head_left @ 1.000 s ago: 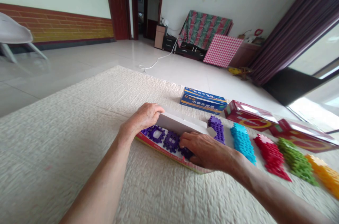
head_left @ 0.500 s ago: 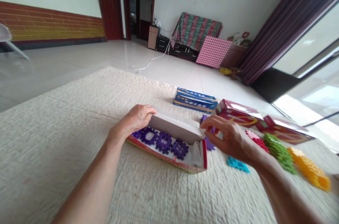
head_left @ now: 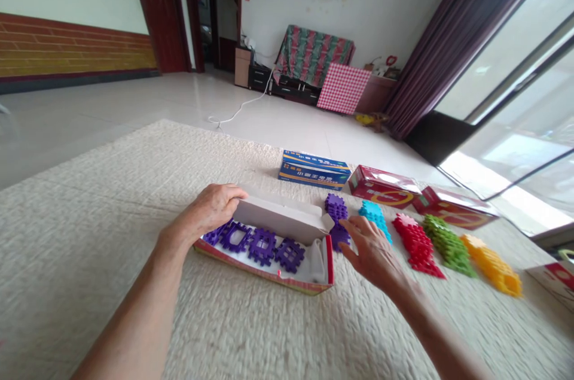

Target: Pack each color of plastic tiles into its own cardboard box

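Quilted mat [head_left: 112,200]: open box [head_left: 260,272], purple pieces [head_left: 262,253] laid inside, set in from the far edge. Flap [head_left: 273,216] pinched by left hand [head_left: 208,209]; creasing possible if over-bent. Right hand [head_left: 370,248] loosely spread; purple stack [head_left: 336,206] could be scattered if brushed, contact being unclear.

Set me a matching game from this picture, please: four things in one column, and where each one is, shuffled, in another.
Things
1. Left hand
2. Blue box
3. Yellow stack
4. Right hand

Places
A. Next to the green stack, at the end of the coloured row
B. Close to the purple stack, with nothing visibly held
C. At the raised lid of the open box, gripping its edge
D. Beside the nearer red box

Pairs: 1-C, 2-D, 3-A, 4-B
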Demonstrator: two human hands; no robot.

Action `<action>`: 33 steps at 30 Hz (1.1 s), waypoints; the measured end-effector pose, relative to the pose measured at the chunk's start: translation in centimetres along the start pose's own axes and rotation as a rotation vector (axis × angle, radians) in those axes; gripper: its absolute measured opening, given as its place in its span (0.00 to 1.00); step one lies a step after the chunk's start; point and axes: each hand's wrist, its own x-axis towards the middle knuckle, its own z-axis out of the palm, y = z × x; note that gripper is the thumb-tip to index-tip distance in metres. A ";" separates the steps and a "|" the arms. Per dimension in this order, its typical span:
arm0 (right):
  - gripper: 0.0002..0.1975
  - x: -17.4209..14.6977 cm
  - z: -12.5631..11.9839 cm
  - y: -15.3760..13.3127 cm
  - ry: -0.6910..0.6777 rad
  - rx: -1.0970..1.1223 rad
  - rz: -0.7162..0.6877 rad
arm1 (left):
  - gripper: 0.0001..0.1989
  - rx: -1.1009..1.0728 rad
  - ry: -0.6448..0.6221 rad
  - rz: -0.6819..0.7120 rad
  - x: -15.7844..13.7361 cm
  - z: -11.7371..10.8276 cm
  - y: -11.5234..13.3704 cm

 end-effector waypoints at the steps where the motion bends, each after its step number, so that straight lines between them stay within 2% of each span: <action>1: 0.19 -0.3 0.3 -0.1 0.010 -0.011 0.005 | 0.18 -0.003 -0.002 0.000 0.0 0.0 -0.1; 5: 0.17 -1.1 1.0 -0.6 0.092 0.038 0.021 | 0.18 0.000 -0.005 0.003 0.0 0.2 -0.2; 9: 0.10 -1.4 0.6 -0.5 0.144 0.246 0.094 | 0.18 0.009 -0.004 0.000 0.0 0.2 -0.2; 12: 0.08 -1.4 0.0 0.1 0.079 0.456 0.220 | 0.18 0.000 -0.004 -0.003 0.1 0.1 -0.1; 16: 0.09 -2.2 -0.5 0.9 -0.154 0.642 0.299 | 0.18 -0.005 -0.017 -0.017 0.1 -0.1 0.0; 18: 0.08 -2.7 -0.8 0.9 -0.223 0.565 0.286 | 0.18 -0.001 -0.027 -0.030 0.1 0.0 0.0; 23: 0.09 -3.5 -1.7 -0.1 -0.132 0.308 0.210 | 0.18 0.004 -0.031 -0.038 0.1 0.1 -0.1; 29: 0.18 -3.7 -1.3 -2.2 -0.133 0.259 0.126 | 0.18 0.019 -0.017 -0.005 0.0 0.0 -0.2; 33: 0.16 -4.0 0.1 -2.8 -0.165 0.261 0.082 | 0.18 0.021 -0.002 0.002 0.0 -0.2 0.1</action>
